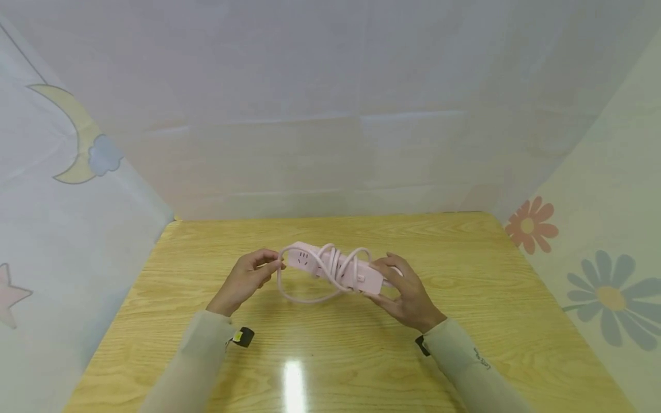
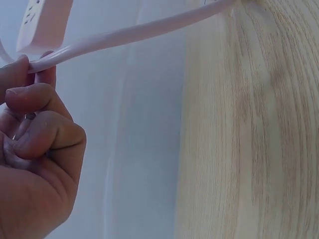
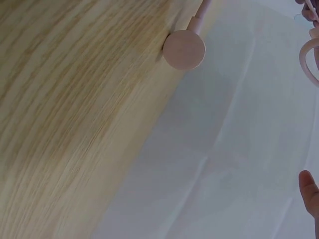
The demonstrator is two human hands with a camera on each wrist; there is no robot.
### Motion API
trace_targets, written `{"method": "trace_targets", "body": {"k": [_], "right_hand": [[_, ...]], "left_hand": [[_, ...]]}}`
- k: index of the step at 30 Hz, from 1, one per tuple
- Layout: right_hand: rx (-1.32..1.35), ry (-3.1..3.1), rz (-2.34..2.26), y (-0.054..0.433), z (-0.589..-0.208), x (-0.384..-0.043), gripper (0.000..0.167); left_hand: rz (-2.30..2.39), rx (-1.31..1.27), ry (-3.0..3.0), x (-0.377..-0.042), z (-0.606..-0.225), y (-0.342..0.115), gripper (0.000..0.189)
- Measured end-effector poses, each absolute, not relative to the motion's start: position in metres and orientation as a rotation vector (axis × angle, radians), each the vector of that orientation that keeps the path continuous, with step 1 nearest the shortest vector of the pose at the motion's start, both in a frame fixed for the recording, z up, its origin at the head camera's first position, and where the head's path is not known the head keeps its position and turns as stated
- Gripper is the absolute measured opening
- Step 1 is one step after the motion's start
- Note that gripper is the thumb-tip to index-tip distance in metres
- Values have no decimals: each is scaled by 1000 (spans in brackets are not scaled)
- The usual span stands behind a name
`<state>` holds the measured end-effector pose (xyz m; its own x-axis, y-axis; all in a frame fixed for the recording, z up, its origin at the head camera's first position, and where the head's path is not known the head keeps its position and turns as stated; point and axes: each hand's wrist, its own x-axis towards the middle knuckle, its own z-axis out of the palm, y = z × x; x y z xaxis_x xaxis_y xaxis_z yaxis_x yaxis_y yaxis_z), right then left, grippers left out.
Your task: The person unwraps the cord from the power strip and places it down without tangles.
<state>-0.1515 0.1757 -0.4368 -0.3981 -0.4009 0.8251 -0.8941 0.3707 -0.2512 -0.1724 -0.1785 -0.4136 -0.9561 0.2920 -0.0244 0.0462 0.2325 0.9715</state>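
Observation:
A pink power strip [image 1: 373, 277] is held up at a slant over the table, its white-pink cord [image 1: 308, 301] wound several times round its middle. One loop of cord hangs loose at the left end. My left hand [image 1: 251, 276] pinches this loop between thumb and fingertips beside the strip's left end; the left wrist view shows the pinched cord [image 2: 119, 38] closely. My right hand [image 1: 408, 292] grips the strip's right end, thumb below and fingers above. In the right wrist view, a round pink plug [image 3: 184, 50] hangs on its cord, and only part of the right hand [image 3: 310, 196] shows.
Below lies a wood-grain table [image 1: 351, 350] with a bright light reflection near its front. A pale cloth backdrop [image 1: 330, 160] stands behind it. Printed cloth sides with a moon [image 1: 72, 132] and flowers [image 1: 611, 298] flank the table left and right.

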Motion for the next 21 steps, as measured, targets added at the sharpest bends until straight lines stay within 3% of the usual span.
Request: {"method": "trace_targets", "body": {"k": [21], "right_hand": [[1096, -1944, 897, 173, -436, -152, 52]], "left_hand": [[1880, 433, 2167, -159, -414, -184, 22]]}}
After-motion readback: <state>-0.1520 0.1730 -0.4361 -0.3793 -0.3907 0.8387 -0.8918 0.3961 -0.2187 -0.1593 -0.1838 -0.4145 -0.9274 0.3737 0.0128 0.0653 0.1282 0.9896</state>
